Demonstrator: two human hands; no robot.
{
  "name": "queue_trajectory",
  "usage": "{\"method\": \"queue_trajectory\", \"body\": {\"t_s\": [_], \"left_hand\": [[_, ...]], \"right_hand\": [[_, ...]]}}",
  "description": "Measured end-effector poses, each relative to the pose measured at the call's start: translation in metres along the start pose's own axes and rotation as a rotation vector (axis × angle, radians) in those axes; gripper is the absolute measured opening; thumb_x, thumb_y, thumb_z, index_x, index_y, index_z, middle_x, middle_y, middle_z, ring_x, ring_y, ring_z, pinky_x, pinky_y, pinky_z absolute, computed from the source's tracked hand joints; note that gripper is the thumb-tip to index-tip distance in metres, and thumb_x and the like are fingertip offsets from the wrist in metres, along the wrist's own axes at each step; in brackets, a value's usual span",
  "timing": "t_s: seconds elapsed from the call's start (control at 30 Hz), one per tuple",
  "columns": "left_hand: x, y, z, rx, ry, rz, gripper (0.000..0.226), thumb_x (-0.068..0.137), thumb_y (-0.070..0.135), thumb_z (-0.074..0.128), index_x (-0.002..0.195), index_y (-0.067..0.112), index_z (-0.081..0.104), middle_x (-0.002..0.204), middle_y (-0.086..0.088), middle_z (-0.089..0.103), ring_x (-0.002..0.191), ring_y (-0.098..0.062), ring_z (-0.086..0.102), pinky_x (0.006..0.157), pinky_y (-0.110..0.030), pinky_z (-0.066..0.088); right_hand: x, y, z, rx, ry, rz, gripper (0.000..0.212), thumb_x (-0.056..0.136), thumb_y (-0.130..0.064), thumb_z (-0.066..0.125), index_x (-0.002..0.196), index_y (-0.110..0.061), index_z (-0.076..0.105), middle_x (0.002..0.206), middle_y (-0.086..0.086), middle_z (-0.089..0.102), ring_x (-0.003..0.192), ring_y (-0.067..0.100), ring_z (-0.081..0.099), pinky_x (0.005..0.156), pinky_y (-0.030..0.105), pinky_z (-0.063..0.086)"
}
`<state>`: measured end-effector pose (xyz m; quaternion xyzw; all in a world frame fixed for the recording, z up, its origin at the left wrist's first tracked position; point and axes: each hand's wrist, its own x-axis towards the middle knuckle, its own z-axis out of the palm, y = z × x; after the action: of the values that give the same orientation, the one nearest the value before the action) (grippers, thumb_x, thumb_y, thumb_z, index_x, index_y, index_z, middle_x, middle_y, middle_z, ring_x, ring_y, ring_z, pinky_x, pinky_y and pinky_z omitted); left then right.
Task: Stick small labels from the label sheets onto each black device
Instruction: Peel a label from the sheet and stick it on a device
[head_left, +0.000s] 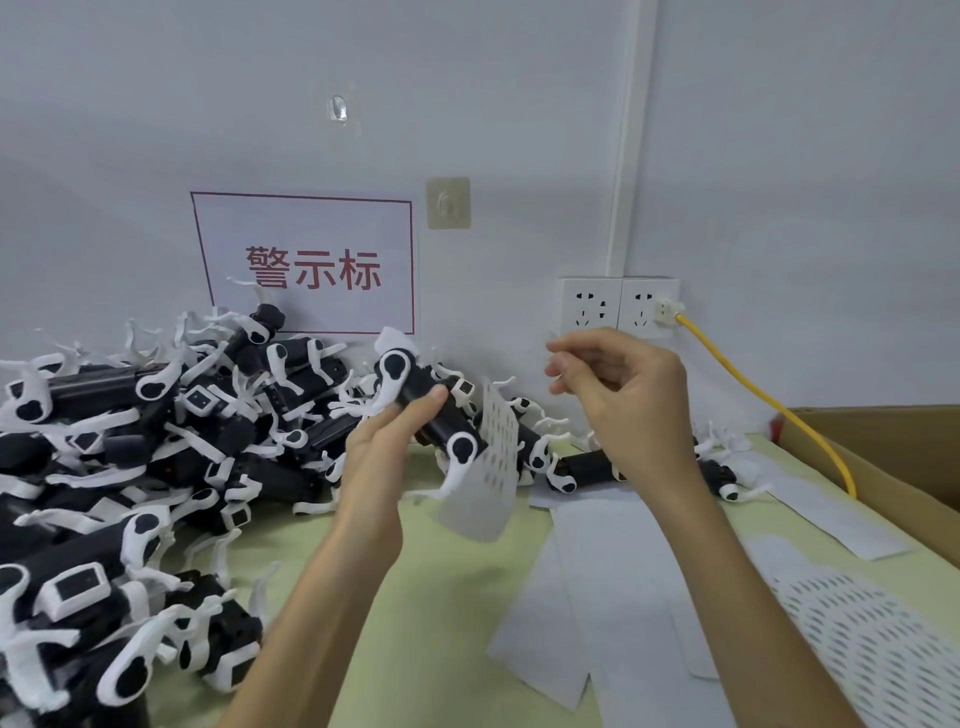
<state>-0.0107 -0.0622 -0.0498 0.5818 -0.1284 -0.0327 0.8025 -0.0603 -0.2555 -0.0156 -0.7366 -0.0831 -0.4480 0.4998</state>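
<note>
My left grip (384, 441) is closed round the device (439, 410), holding it up over the counter (441, 597) with my thumb across its black body. The label sheet (491, 467) hangs behind it, seemingly trapped by the same fingers. My right grip (623, 389) is raised just beside it with the fingertips pinched together, but I cannot tell whether a label sits between them.

If one is there, it could cling to my fingertip or fold on itself before it lands. White foam pieces wrap much of the device, and a label pressed onto foam rather than bare black would likely lift off. The sheet dangles loosely, so it may slip free or brush the sticky side. The pile (130, 441) of devices lies close on my left, and a finished one set down there could get mixed with undone ones.
</note>
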Motion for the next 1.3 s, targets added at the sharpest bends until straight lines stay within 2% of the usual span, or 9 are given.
{"method": "queue_trajectory", "body": {"t_s": [0.13, 0.27, 0.43, 0.53, 0.87, 1.0, 1.1, 1.2, 1.3], "left_hand": [[0.01, 0.007, -0.005, -0.121, -0.192, -0.048, 0.022, 0.082, 0.039, 0.078, 0.091, 0.02, 0.084, 0.112, -0.009, 0.078, 0.113, -0.03, 0.069, 0.101, -0.042, 0.052], [0.012, 0.016, -0.005, -0.29, -0.447, -0.094, 0.047, 0.074, 0.036, 0.088, 0.11, 0.008, 0.077, 0.127, -0.02, 0.071, 0.118, -0.033, 0.07, 0.087, -0.039, 0.061], [0.014, 0.014, -0.008, -0.089, -0.527, 0.002, 0.041, 0.079, 0.048, 0.082, 0.109, 0.02, 0.08, 0.128, -0.009, 0.072, 0.129, -0.031, 0.063, 0.116, -0.059, 0.038], [0.015, 0.013, -0.008, -0.063, -0.506, -0.022, 0.049, 0.074, 0.05, 0.086, 0.11, 0.017, 0.079, 0.134, -0.011, 0.069, 0.129, -0.03, 0.062, 0.12, -0.063, 0.029], [0.006, 0.018, -0.002, -0.097, -0.525, 0.035, 0.038, 0.082, 0.052, 0.077, 0.116, 0.033, 0.078, 0.125, -0.003, 0.074, 0.121, -0.022, 0.068, 0.096, -0.035, 0.056], [0.005, 0.016, -0.003, -0.192, -0.576, 0.014, 0.038, 0.093, 0.044, 0.07, 0.12, 0.018, 0.076, 0.132, -0.008, 0.07, 0.123, -0.028, 0.066, 0.106, -0.045, 0.052], [0.004, 0.017, -0.001, -0.26, -0.509, 0.005, 0.042, 0.084, 0.044, 0.079, 0.115, 0.016, 0.078, 0.133, -0.012, 0.069, 0.122, -0.029, 0.068, 0.095, -0.038, 0.058], [0.0, 0.019, -0.001, -0.219, -0.478, 0.036, 0.041, 0.082, 0.049, 0.077, 0.11, 0.02, 0.081, 0.13, -0.008, 0.072, 0.12, -0.026, 0.069, 0.096, -0.037, 0.057], [-0.007, 0.021, -0.001, -0.15, -0.467, 0.089, 0.036, 0.092, 0.045, 0.066, 0.116, 0.021, 0.079, 0.132, -0.008, 0.07, 0.126, -0.026, 0.065, 0.107, -0.045, 0.051]], "right_hand": [[-0.001, -0.003, 0.001, 0.057, -0.101, 0.001, 0.026, 0.092, 0.002, 0.067, 0.105, -0.019, 0.074, 0.079, -0.002, 0.075, 0.072, 0.014, 0.075, 0.073, 0.021, 0.056], [-0.003, -0.008, 0.003, 0.0, -0.231, -0.041, 0.042, 0.091, 0.005, 0.064, 0.118, -0.027, 0.07, 0.084, -0.004, 0.072, 0.076, 0.014, 0.075, 0.075, 0.025, 0.058], [-0.004, -0.01, 0.006, -0.14, -0.255, -0.118, 0.049, 0.091, 0.002, 0.064, 0.12, -0.037, 0.068, 0.085, -0.008, 0.07, 0.077, 0.016, 0.069, 0.075, 0.028, 0.056], [-0.004, -0.009, 0.007, -0.201, -0.251, -0.151, 0.049, 0.091, 0.0, 0.065, 0.122, -0.037, 0.068, 0.085, -0.01, 0.069, 0.072, 0.015, 0.066, 0.071, 0.021, 0.053], [-0.005, -0.007, 0.009, -0.272, -0.179, -0.186, 0.043, 0.089, -0.007, 0.07, 0.119, -0.037, 0.067, 0.081, -0.014, 0.068, 0.067, 0.014, 0.064, 0.066, 0.014, 0.048], [-0.003, -0.007, 0.008, -0.24, -0.119, -0.076, 0.03, 0.088, -0.017, 0.075, 0.109, -0.037, 0.071, 0.082, -0.016, 0.068, 0.065, 0.014, 0.066, 0.064, 0.013, 0.048], [0.0, -0.01, 0.006, -0.139, -0.098, 0.081, 0.013, 0.094, -0.017, 0.068, 0.09, -0.027, 0.076, 0.074, -0.012, 0.072, 0.06, 0.007, 0.065, 0.066, 0.023, 0.054], [0.0, -0.02, 0.005, 0.139, -0.196, 0.351, 0.025, 0.1, -0.024, 0.062, 0.081, -0.019, 0.078, 0.074, -0.001, 0.074, 0.059, 0.009, 0.064, 0.065, 0.022, 0.054], [-0.001, -0.025, 0.004, 0.202, -0.296, 0.442, 0.025, 0.099, -0.03, 0.065, 0.084, -0.017, 0.079, 0.077, -0.001, 0.075, 0.063, 0.012, 0.064, 0.066, 0.021, 0.055]]}}
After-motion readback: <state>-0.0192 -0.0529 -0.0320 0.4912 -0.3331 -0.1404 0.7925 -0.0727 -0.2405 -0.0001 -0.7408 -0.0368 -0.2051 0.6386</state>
